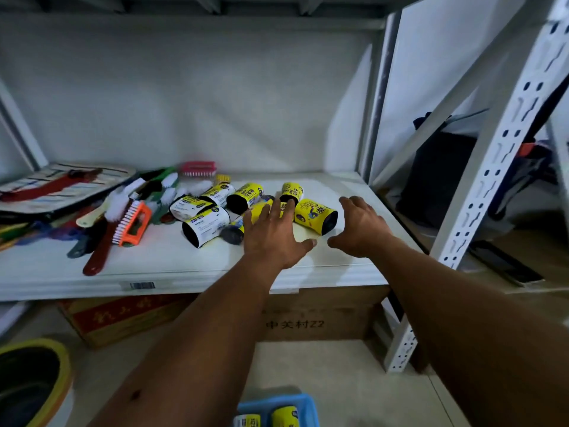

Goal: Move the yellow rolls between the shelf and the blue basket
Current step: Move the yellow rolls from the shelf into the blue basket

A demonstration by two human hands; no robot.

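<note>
Pale wall backs a white metal shelf [184, 263] that fills my view. A cluster of yellow paper-wrapped rolls [315, 215] lies mid-shelf, most on their sides, just right of a heap of plastic scrubbing brushes [132, 221]. My left hand [271, 238] reaches over the nearest rolls, fingers [288, 209] straight and spread, gripping nothing; I cannot tell whether they touch. My right hand [360, 226] hovers just beside the rightmost roll, loosely open and empty. At the bottom edge, a blue plastic basket [246, 406] holds two more rolls. Brown cardboard boxes [323, 315] sit under the shelf
</note>
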